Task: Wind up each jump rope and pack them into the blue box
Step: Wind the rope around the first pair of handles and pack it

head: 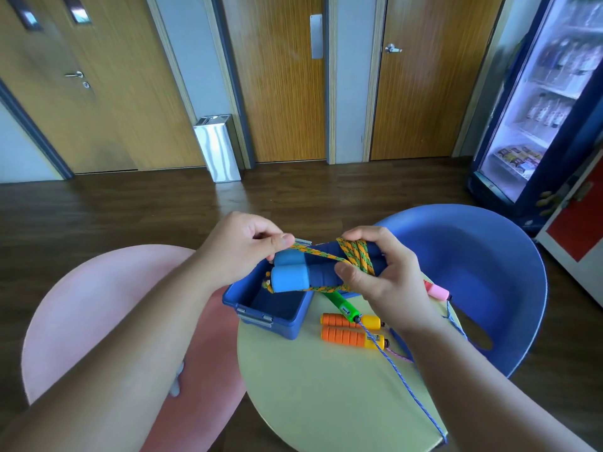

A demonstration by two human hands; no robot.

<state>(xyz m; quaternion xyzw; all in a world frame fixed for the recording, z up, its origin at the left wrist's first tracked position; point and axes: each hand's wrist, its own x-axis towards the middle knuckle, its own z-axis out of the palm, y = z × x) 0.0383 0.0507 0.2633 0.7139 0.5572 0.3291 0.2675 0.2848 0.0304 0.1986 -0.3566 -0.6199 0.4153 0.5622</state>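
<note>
Right hand [380,275] clamps blue handles [293,272]; left hand [243,246] pinches rope [355,254] taut above blue box [261,308]; slack risks coils unravelling.

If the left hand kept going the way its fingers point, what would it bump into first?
Probably the right hand. The left hand pinches the orange-green rope, fingers pointing right along that strand toward the coils on the blue handles. Depth is hard to judge.

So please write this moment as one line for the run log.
phase: winding | right hand: holds blue handles | left hand: pulls orange-green rope | blue box: open | orange handles: on table
</note>
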